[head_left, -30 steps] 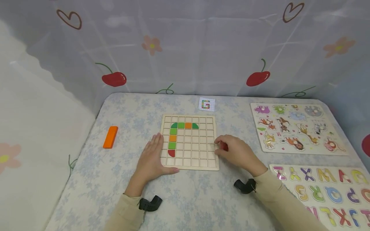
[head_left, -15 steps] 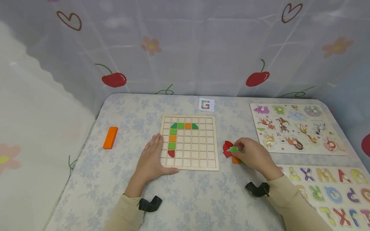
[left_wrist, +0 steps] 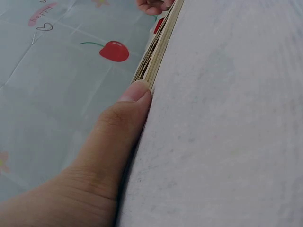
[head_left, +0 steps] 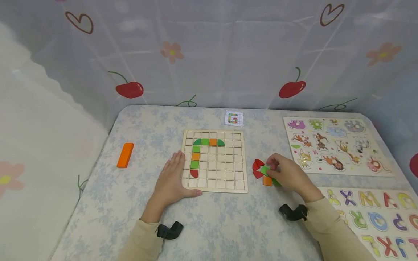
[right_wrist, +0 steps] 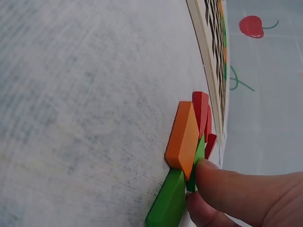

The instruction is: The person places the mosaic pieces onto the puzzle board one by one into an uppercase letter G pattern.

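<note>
A wooden grid board [head_left: 228, 166] lies on the table, with green, orange and red pieces set in its upper-left cells. My left hand [head_left: 170, 179] rests at its left side, fingers straight along the edge and thumb [left_wrist: 118, 118] against the front edge. Right of the board, my right hand [head_left: 289, 175] pinches a light green block [head_left: 263, 170] between thumb and finger. Around that block lie several red pieces [head_left: 257, 174], an orange block [right_wrist: 182, 137] and a darker green block [right_wrist: 168, 201], partly hidden by the hand in the head view.
A small card [head_left: 234, 118] with a coloured G pattern lies behind the board. At far left sits an orange bar [head_left: 125, 155]. An animal puzzle board [head_left: 339, 145] and a letter puzzle board [head_left: 369, 210] occupy the right side.
My right hand has moved right from the board's right edge, revealing the loose pieces, and now stays at the light green block. My left hand has kept still.
</note>
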### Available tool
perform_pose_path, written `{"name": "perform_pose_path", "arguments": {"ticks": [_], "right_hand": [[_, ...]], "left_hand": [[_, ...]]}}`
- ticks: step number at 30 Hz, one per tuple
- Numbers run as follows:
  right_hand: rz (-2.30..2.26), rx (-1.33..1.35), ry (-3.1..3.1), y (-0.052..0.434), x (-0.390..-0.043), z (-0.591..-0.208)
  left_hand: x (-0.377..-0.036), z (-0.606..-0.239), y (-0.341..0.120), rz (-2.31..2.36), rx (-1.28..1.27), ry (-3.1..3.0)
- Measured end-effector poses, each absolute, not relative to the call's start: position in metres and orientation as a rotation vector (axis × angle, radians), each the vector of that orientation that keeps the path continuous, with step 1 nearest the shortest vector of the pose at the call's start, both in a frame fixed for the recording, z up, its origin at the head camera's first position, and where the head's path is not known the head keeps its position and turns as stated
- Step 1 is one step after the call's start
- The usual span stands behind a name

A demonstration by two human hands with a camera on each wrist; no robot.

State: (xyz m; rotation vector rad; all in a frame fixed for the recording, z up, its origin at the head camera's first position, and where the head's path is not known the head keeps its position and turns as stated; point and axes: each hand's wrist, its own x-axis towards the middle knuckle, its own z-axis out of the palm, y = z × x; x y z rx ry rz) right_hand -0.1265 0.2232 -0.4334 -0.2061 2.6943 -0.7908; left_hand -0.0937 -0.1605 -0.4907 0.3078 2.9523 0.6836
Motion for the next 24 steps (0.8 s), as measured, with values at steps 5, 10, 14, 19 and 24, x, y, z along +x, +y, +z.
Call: {"name": "perform_pose_path", "arguments": {"ticks": [5,10,14,19,24], "right_hand": [[-0.783,-0.195,2.676,0.223,-0.128,-0.434],[-0.785,-0.194,2.659,0.223,-0.128,-0.434],[-0.834,-0.222,2.653,0.223,-0.126,-0.433],[-0.923,-0.258,2.689,0.221,-0.127,-0.430],[-0.993,-0.302,2.678,0.202,-0.133,-0.428]], "left_hand": [[-0.094,-0.492,-0.161,0.684,0.305,2.951],[-0.094,-0.493,-0.161,0.682,0.305,2.955],[-0.094,-0.493,-0.161,0.673,0.306,2.956],[-0.094,-0.491,-0.161,0.672,0.308,2.961],[-0.093,-0.489,-0.160,0.691,0.312,2.966]]}}
